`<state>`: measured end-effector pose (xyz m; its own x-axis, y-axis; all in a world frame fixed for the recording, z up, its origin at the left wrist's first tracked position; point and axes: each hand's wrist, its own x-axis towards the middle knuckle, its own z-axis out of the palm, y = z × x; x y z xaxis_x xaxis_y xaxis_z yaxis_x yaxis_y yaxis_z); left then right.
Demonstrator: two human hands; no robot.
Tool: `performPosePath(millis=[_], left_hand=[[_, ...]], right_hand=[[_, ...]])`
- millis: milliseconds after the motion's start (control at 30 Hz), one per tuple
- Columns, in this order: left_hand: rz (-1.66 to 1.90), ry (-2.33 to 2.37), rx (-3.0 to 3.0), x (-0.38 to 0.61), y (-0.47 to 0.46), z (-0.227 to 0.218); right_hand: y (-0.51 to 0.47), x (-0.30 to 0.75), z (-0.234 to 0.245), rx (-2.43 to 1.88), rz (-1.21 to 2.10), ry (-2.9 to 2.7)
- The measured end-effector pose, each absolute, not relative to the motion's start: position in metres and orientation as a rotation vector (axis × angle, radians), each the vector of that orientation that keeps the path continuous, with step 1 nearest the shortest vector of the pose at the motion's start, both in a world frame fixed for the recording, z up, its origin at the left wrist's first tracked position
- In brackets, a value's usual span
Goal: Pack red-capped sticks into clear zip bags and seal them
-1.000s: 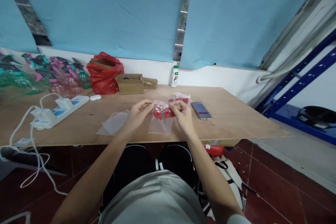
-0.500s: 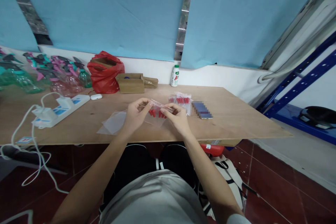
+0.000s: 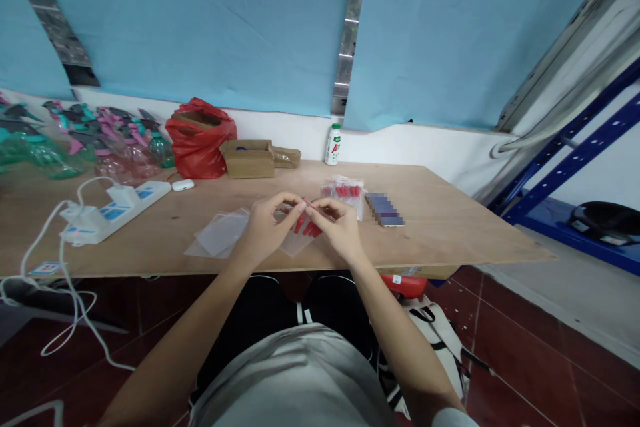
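Between my hands a small clear zip-lock bag [image 3: 294, 245] hangs just over the table, with several red pieces inside. My left hand [image 3: 265, 227] pinches its top edge between thumb and finger. Right beside it, my right hand [image 3: 343, 225] is closed on the same edge, the two thumbs nearly meeting. The fingers cover much of the bag's top. Flat clear bags [image 3: 217, 235] lie on the table just left of my left hand. Beyond my right hand is a pile of filled bags [image 3: 349, 192] showing red pieces.
A phone [image 3: 385, 209] lies right of the filled bags. Behind stand a white bottle [image 3: 333, 145], an open cardboard box [image 3: 250, 160] and a red plastic bag [image 3: 203, 140]. At left are a power strip [image 3: 117, 213] with cables and several spray bottles [image 3: 133, 153].
My hands have come closer together along the bag's top edge, the left one shifting right. The bag has tilted a little. Things on the table stay where they were.
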<state>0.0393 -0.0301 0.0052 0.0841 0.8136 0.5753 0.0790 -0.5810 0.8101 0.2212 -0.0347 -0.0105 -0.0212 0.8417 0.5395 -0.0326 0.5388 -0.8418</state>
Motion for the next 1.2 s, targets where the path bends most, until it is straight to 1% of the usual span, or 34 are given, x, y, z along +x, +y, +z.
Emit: performPosePath(millis=[167, 333, 500, 700, 1000, 1200], left_hand=[[1.519, 0.881, 1.804, 0.037, -0.029, 0.005], [1.549, 0.891, 1.883, 0.036, -0.032, 0.008], [1.595, 0.919, 1.834, 0.036, -0.033, 0.011], [1.586, 0.955, 2.080, 0.034, -0.027, 0.007], [1.545, 0.943, 2.162, 0.030, -0.022, 0.007], [1.597, 0.970, 2.163, 0.030, -0.022, 0.009]], right_hand=[[-0.037, 0.223, -0.007, -0.742, 0.731, -1.493], [-0.039, 0.223, -0.006, -0.759, 0.790, -1.480], [-0.036, 0.223, -0.008, -0.746, 0.806, -1.485], [-0.030, 0.224, -0.012, -0.734, 0.708, -1.534], [-0.030, 0.223, -0.011, -0.747, 0.875, -1.488], [-0.028, 0.223, -0.015, -0.759, 0.831, -1.496]])
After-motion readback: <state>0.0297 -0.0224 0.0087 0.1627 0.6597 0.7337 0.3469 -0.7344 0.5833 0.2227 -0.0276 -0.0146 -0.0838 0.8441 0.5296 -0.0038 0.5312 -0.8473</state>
